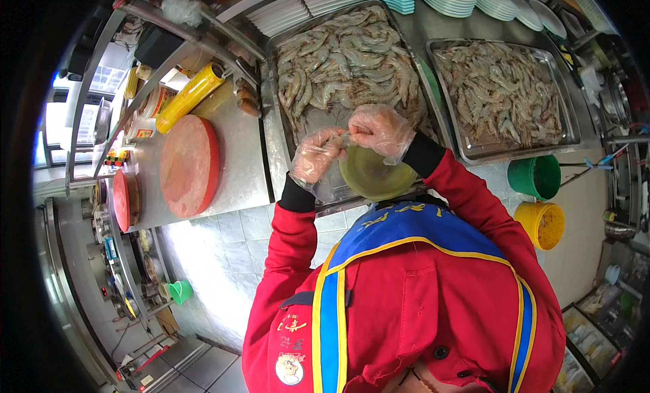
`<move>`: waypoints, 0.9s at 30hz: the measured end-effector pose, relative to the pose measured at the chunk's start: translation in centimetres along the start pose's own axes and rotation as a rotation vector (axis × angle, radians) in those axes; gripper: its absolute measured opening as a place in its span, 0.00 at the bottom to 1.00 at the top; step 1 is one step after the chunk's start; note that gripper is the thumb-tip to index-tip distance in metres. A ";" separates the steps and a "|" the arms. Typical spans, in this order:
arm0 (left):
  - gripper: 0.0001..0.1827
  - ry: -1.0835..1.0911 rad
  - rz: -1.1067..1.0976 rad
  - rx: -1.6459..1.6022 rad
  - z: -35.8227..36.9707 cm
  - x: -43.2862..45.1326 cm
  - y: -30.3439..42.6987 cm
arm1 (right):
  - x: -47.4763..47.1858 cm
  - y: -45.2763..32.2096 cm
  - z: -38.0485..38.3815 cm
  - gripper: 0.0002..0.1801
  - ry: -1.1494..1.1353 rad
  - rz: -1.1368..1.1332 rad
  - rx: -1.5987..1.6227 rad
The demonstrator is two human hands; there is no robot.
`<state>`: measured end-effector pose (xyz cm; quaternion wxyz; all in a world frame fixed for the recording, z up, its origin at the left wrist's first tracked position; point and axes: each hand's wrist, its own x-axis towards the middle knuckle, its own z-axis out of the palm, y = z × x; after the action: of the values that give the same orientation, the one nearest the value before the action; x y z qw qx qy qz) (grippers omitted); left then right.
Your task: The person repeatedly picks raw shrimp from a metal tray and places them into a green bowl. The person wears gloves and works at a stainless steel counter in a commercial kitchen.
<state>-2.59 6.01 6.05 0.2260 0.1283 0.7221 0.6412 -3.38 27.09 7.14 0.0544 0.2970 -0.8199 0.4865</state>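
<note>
My left hand [318, 151] and my right hand [382, 131], both in clear plastic gloves, meet above the near part of a metal tray [314, 119]. Pinched between their fingertips is a small greyish shrimp [346, 138], mostly covered by the fingers. Raw unpeeled shrimp [350, 62] fill the far part of this tray. Just below my right hand, at the tray's near end, sits a yellow-green bowl [378, 177]. Its inside looks pale, and I cannot make out any contents.
A second metal tray [475, 150] of shrimp lies to the right. Stacked plates [447, 0] line the back. Round red chopping boards [188, 167] and a yellow film roll [190, 98] are on the left counter. Green [533, 177] and yellow buckets [539, 225] stand at the right.
</note>
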 end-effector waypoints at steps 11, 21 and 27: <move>0.14 0.103 -0.038 -0.196 -1.4 -1.0 -0.5 | -2.1 2.4 -0.1 0.08 0.151 0.229 0.025; 0.13 0.318 -0.076 -0.127 -5.5 -1.7 -1.5 | -4.8 4.6 2.6 0.05 0.029 0.191 -0.612; 0.14 0.328 0.101 -0.244 -1.3 3.3 2.7 | -5.7 2.2 4.8 0.08 -0.615 0.340 -0.570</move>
<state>-6.37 6.84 8.31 0.0868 0.0297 0.6588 0.7467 1.10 26.36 0.79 -0.1927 0.2620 -0.9363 0.1324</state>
